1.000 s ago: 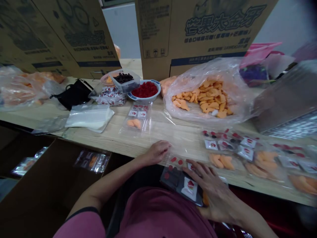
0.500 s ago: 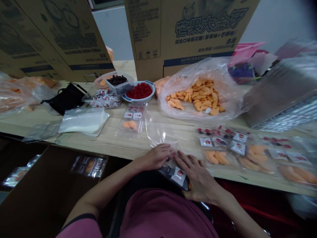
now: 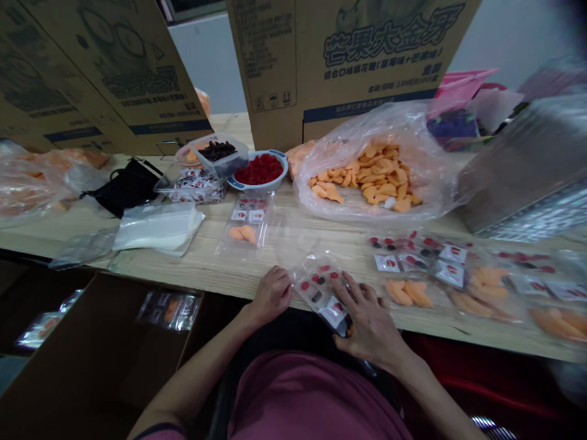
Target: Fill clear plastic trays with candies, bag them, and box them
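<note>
A clear plastic packet (image 3: pixel 320 292) with red and dark candies, small white sachets and an orange piece lies at the near edge of the wooden table (image 3: pixel 330 244). My left hand (image 3: pixel 271 294) pinches its upper left corner, fingers curled. My right hand (image 3: pixel 370 321) grips its lower right end, fingers bent around it. The packet is tilted, partly over the table edge.
Filled packets (image 3: pixel 426 269) lie in a row to the right. A big bag of orange snacks (image 3: pixel 371 177), a bowl of red candies (image 3: pixel 259 170), a tub of dark candies (image 3: pixel 219 153) and a packet (image 3: pixel 245 223) sit behind. An open cardboard box (image 3: pixel 101 342) stands at lower left.
Both hands have drawn together on the packet at the table edge and lifted it slightly, so its candies now show between them. The camera view has shifted a little.
</note>
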`<action>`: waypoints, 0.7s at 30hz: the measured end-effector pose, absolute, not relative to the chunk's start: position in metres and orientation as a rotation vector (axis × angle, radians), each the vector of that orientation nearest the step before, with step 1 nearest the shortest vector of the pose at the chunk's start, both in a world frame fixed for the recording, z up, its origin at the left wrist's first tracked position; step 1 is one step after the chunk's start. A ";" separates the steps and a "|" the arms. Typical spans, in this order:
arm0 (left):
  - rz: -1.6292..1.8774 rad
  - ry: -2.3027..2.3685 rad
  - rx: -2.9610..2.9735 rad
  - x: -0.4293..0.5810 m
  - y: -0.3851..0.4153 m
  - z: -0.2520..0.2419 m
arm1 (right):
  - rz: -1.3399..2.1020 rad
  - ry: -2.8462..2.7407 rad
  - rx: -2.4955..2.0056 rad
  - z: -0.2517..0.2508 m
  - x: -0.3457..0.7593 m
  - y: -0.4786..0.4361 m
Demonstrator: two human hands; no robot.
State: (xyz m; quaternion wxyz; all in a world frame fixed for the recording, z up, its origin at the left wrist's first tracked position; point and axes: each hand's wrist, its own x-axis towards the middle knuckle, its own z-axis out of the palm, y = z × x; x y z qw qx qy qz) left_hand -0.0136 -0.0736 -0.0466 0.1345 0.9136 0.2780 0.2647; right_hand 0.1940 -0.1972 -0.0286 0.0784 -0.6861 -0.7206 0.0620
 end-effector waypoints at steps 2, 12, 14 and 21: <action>0.822 0.806 2.631 -0.010 -0.076 -0.047 | 0.147 -2.112 -2.107 -0.030 0.189 -0.195; 0.983 0.634 2.595 0.003 -0.077 -0.045 | 0.098 -1.921 -2.198 -0.033 0.164 -0.167; 0.958 0.631 2.611 0.004 -0.077 -0.044 | 0.089 -1.892 -2.191 -0.035 0.158 -0.154; 0.786 0.844 2.684 0.014 -0.070 -0.032 | 0.213 -2.008 -1.914 -0.037 0.179 -0.159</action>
